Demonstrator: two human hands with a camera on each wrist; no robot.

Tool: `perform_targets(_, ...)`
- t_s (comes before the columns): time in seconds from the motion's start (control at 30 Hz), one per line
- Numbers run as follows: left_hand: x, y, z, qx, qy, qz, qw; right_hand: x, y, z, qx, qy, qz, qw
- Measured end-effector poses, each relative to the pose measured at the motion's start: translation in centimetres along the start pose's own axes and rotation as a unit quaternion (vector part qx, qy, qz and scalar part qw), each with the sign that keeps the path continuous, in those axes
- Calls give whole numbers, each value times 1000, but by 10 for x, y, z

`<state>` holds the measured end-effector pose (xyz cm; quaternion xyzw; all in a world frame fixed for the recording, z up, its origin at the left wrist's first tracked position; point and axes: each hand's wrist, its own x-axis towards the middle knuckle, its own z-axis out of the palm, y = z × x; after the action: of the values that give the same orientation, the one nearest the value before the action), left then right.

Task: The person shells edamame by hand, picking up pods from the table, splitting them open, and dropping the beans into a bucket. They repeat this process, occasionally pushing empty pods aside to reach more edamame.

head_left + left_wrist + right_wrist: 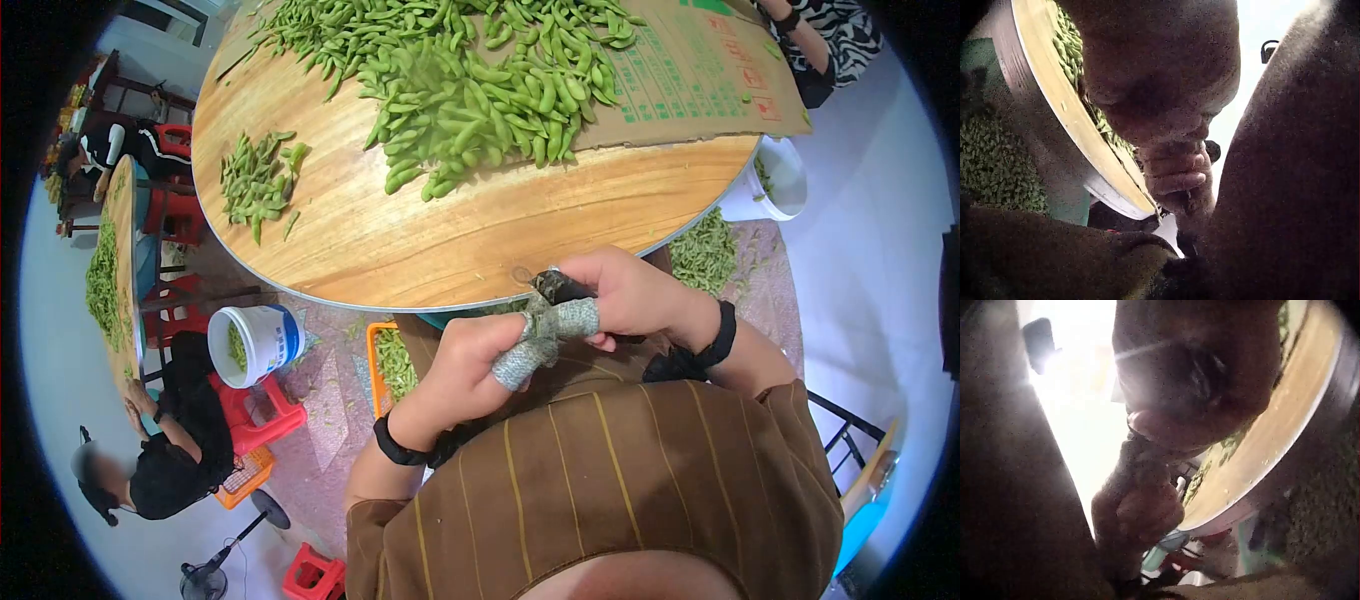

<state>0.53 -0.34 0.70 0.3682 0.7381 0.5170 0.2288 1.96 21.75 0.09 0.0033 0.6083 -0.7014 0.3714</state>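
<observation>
My left hand (465, 365) and right hand (635, 290) meet in front of my body, at the near edge of the round wooden table (330, 270). Both have curled fingers, and grey woven wrapping (575, 316) covers several fingertips. Dark, frayed material (565, 287) shows by the right thumb. The fingertips of both hands pinch together at a small dark thing; I cannot tell its kind. In the wrist views the hands are dark and their fingertips largely hidden. Beyond them, green soybean pods (480, 110) lie heaped on the table, with a smaller pile (258, 185) at the left.
Flattened cardboard (690, 85) lies under part of the heap. White buckets (255, 345) stand left and right of the table (785, 180). An orange crate (377, 375) of pods sits below the table edge. Another person (175, 440) sits at the left, near a red stool (250, 410).
</observation>
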Motion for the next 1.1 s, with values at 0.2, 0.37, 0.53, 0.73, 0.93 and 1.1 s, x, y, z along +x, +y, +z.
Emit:
perform_targets(0.2, -20, -14, -11, -98, 40, -113, 988, 12, 10, 3, -90, 13, -16, 996)
perform_targets(0.37, -87, -41, -28, 372, -108, -301, 872, 25, 0, -4, -419, 121, -178, 882)
perform_targets(0.53, -96, -34, -29, 412, -121, -376, 821, 69, -47, -37, -466, 347, -262, 771)
perform_targets(0.73, -44, -15, -22, 336, 37, -195, 921, 93, -47, -50, -536, 396, -205, 717)
perform_targets(0.93, 29, -10, -14, 238, 218, 5, 946, 33, -32, -36, -483, 320, -231, 781)
perform_targets(1.1, 49, -30, -21, -99, 8, -122, 987, 3, -28, -27, -414, 195, -320, 829)
